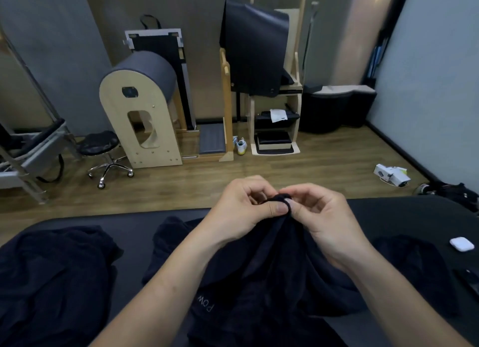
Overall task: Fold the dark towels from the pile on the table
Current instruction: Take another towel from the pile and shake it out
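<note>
head view | left hand (pixel 246 206) and right hand (pixel 321 217) close together, both pinching one bunched corner of the dark towel (pixel 272 263) | towel drapes from the hands down onto the table (pixel 134 223) | crumpled towel heap (pixel 51 269) lies apart, left

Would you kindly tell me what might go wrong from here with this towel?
1. The left hand and right hand both pinch one bunched spot of the towel, so it hangs crumpled and the fold may come out uneven.
2. Spreading it rightward might sweep the white case off the table.
3. Dark cloth on a dark surface makes the edges hard to match.
</note>
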Demonstrator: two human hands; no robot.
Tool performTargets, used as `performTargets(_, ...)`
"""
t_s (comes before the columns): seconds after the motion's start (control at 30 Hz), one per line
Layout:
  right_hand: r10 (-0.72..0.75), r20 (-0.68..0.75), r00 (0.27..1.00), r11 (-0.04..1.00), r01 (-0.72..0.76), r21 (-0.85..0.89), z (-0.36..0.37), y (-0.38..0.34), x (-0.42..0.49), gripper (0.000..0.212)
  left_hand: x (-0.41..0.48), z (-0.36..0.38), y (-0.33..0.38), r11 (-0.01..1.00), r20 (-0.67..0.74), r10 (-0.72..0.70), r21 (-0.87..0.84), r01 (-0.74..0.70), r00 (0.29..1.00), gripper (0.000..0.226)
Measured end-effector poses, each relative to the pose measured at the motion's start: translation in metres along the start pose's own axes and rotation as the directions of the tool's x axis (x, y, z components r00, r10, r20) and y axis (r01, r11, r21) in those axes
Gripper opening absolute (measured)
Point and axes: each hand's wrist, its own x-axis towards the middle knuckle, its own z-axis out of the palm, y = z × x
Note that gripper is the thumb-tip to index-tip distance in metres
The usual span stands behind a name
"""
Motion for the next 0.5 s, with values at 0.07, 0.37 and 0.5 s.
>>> performTargets(0.07, -0.025, -0.006, 1.0, 0.982, 0.023, -0.186, -0.008, 0.001, 0.014, 0.012, 0.018, 0.001, 0.011, 0.994, -0.101, 0.104, -0.02, -0.107, 0.989, 0.014)
performTargets(0.37, -0.096, -0.188, 0.977, 0.636, -0.084, -0.767, -0.067, -0.001, 0.108, 0.037, 0.12, -0.05, 0.134, 0.9, -0.373, 0.383, -0.054, -0.432, 0.845, 0.023)
performTargets(0.5, -0.084, -0.266, 0.96, 0.57, -0.172, -0.804, -0.087, -0.008, 0.129, 0.025, 0.139, -0.094, 0.198, 0.796, -0.468, 0.558, 0.066, -0.602, 0.685, 0.014)
